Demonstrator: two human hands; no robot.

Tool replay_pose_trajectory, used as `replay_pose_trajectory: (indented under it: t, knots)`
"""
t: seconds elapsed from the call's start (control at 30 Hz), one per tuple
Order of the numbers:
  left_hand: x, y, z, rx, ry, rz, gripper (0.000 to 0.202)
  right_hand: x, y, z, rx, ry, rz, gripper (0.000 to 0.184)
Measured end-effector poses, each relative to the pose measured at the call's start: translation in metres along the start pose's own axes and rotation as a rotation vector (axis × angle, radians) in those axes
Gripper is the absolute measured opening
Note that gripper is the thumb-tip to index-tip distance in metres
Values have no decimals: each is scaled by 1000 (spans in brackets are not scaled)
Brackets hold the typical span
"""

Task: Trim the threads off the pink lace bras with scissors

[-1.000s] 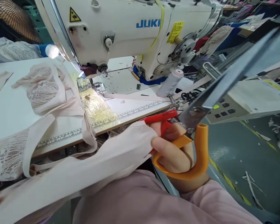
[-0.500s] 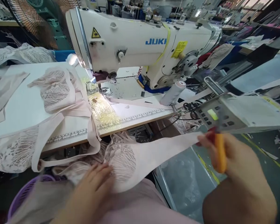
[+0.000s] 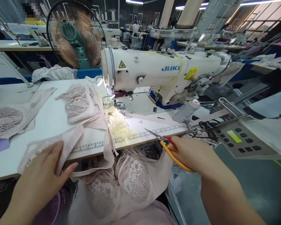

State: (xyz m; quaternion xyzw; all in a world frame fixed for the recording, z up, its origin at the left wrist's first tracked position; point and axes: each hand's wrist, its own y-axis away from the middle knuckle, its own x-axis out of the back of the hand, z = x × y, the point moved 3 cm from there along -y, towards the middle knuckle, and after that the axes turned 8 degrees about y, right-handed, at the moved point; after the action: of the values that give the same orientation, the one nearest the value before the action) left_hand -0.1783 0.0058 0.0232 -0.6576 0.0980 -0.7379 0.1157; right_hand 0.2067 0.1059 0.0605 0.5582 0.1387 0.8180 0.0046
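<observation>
My left hand [image 3: 43, 175] lies over a pale pink lace bra piece [image 3: 71, 134] on the table's front edge, fingers stretched out and thumb apart. My right hand [image 3: 189, 153] grips scissors [image 3: 174, 157] with orange and red handles. Their blades point left above the printed ruler strip at the table edge. A lace-cupped bra [image 3: 134, 178] drapes over my lap below the edge, its right wing reaching up beneath the scissors. Whether my right fingers also touch that wing, I cannot tell. Another lace piece [image 3: 78, 106] rests farther back on the table.
A white sewing machine [image 3: 150, 67] with a lit needle area stands on the white table [image 3: 46, 115]. To the right are a thread cone [image 3: 187, 111] and a control box [image 3: 239, 140]. A fan [image 3: 76, 37] stands behind; a purple basket [image 3: 57, 207] is low at left.
My left hand has left the bra on my lap for the piece on the table. My right hand has come left with the scissors, and the bra's wing is no longer stretched out. The view has tilted up.
</observation>
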Motion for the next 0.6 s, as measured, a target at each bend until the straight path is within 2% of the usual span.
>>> replay_pose_trajectory:
  t: [0.07,0.1,0.23,0.3,0.43,0.53,0.6]
  knots:
    - [-14,-2,-4,-64,-85,-99,71,12,-3,5,-53,27,34,28]
    - [-20,-1,-6,-80,-89,-99,69,18,-4,6,-80,35,44,30]
    - [-35,3,-15,-126,-45,8,55,40,-12,6,-182,41,97,26]
    - [-39,6,-19,-139,1,65,54,46,-17,2,-183,54,134,22]
    - [-51,12,-31,-104,157,127,61,41,-24,0,-120,105,119,12]
    - [-58,20,-39,-83,317,146,72,28,-19,10,-139,130,67,9]
    - [-60,23,-43,-36,497,146,72,21,-13,19,-145,112,42,9]
